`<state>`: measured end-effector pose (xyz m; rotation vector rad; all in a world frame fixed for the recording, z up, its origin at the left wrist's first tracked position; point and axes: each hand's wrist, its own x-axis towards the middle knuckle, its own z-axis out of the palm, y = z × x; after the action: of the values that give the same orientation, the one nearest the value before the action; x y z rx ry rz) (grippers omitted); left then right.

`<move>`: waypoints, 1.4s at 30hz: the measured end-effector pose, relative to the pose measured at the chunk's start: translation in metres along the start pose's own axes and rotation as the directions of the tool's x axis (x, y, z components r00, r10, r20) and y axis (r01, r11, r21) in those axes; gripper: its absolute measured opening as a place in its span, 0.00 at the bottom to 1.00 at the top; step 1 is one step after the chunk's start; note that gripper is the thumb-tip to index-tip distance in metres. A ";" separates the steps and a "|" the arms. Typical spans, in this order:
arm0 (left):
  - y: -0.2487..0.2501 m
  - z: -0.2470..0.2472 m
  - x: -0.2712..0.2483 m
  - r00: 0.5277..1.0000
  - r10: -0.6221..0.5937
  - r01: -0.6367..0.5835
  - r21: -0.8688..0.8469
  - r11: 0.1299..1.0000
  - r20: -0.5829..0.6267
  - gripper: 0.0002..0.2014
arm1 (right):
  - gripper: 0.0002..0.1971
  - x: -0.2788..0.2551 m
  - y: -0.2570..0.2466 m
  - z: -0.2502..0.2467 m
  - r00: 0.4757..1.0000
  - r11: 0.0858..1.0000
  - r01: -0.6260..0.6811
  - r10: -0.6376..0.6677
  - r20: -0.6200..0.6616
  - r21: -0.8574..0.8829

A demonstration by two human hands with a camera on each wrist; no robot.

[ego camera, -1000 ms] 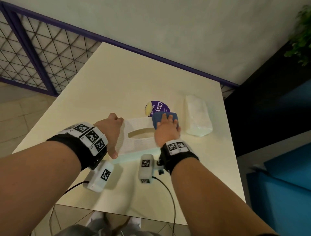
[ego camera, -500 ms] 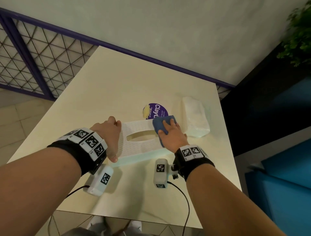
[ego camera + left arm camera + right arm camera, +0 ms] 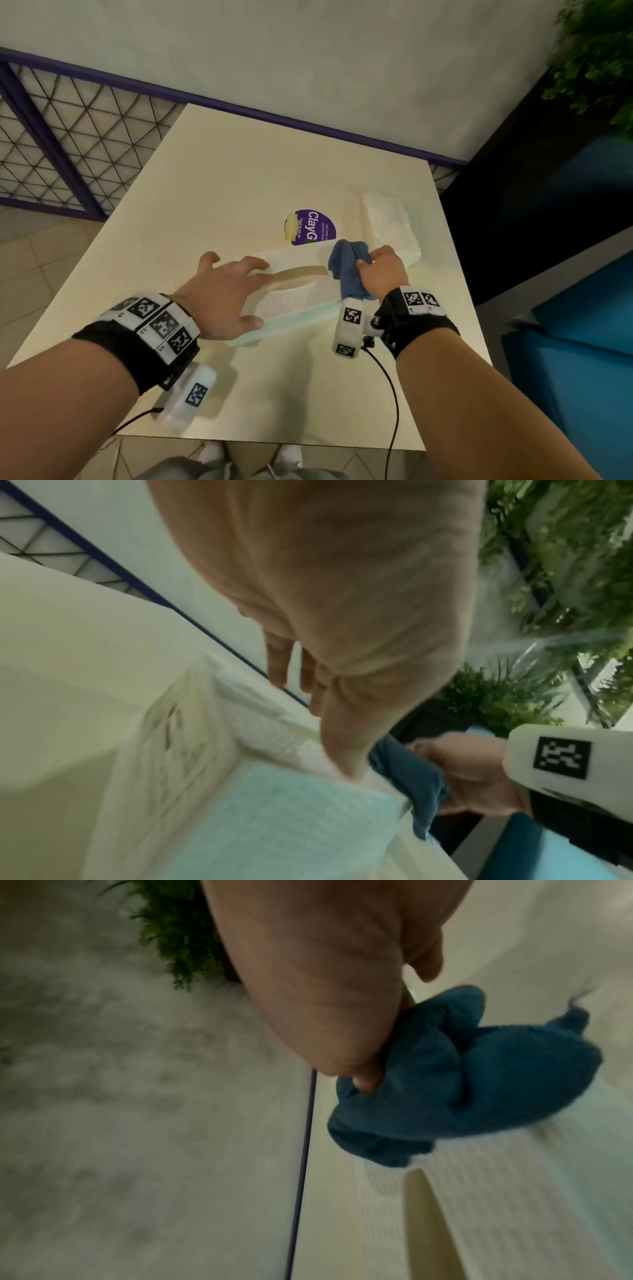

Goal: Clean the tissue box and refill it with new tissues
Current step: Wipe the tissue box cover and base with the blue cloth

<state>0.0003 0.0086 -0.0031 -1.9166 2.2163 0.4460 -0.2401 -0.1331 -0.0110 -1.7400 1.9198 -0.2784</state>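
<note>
A white tissue box (image 3: 298, 298) with a pale blue near side and an empty slot lies on the cream table (image 3: 239, 171). My left hand (image 3: 222, 291) lies spread over the box's left half, fingers straight on its top and thumb against its near edge (image 3: 274, 818). My right hand (image 3: 383, 270) grips a bunched blue cloth (image 3: 346, 270) at the box's right end. In the right wrist view the cloth (image 3: 462, 1077) hangs just above the box top (image 3: 496, 1218). A white pack of new tissues (image 3: 390, 226) lies past the right hand.
A round purple sticker (image 3: 313, 228) sits on the table just behind the box. A purple-framed mesh railing (image 3: 68, 137) runs along the left, a grey wall stands behind, and plants (image 3: 599, 51) with blue seating (image 3: 565, 325) fill the right. The table's near edge is close to my body.
The right hand has drawn the cloth from flat on the box top to a bunched hold at the right end. The left hand has slid from the box's left end onto its top.
</note>
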 end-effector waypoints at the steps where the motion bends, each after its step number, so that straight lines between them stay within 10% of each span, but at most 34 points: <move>1: 0.002 0.005 0.001 0.999 0.037 -0.038 -0.022 0.999 -0.031 0.34 | 0.20 -0.004 0.002 0.000 0.999 0.998 0.039 -0.039 -0.003 0.040; 5: 0.015 0.017 0.010 0.997 0.076 -0.074 0.040 0.996 -0.031 0.26 | 0.36 -0.034 0.007 0.018 0.939 0.968 0.247 -0.229 0.257 -0.040; 12: 0.037 0.011 0.021 0.982 0.167 -0.174 0.095 0.980 0.085 0.26 | 0.19 -0.039 0.029 0.002 0.999 0.967 0.018 -0.005 -0.054 0.253; 16: 0.027 0.008 0.030 0.997 0.022 0.001 -0.286 0.958 0.077 0.25 | 0.17 -0.046 0.042 -0.027 0.977 0.695 -0.013 0.163 -0.140 0.719; 20: 0.018 -0.016 0.035 0.996 -0.084 0.047 -0.695 0.718 -0.019 0.22 | 0.19 -0.072 0.018 -0.030 0.981 0.551 0.166 -0.173 -0.083 0.818; 24: 0.026 -0.043 0.045 0.978 -0.203 0.050 -0.874 0.483 -0.056 0.24 | 0.24 -0.101 -0.015 0.019 0.778 0.730 0.492 -0.613 0.135 0.475; 29: 0.025 -0.035 0.042 0.975 -0.218 -0.011 -0.993 0.113 -0.036 0.21 | 0.25 -0.090 -0.028 0.012 0.676 0.689 0.702 -0.724 0.136 0.181; 35: 0.027 -0.022 0.039 0.988 -0.157 0.011 -0.995 0.096 -0.004 0.27 | 0.27 -0.039 -0.055 -0.018 0.850 0.858 0.513 -0.510 0.129 0.012; 42: 0.016 -0.052 0.032 0.951 -0.305 0.000 -0.989 -0.151 0.046 0.22 | 0.28 -0.123 -0.036 0.022 0.584 0.602 0.798 -0.783 0.214 0.025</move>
<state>-0.0173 -0.0365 0.0370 -2.7712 1.4222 2.7434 -0.1942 -0.0153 0.0176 -2.4898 0.8826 -0.3218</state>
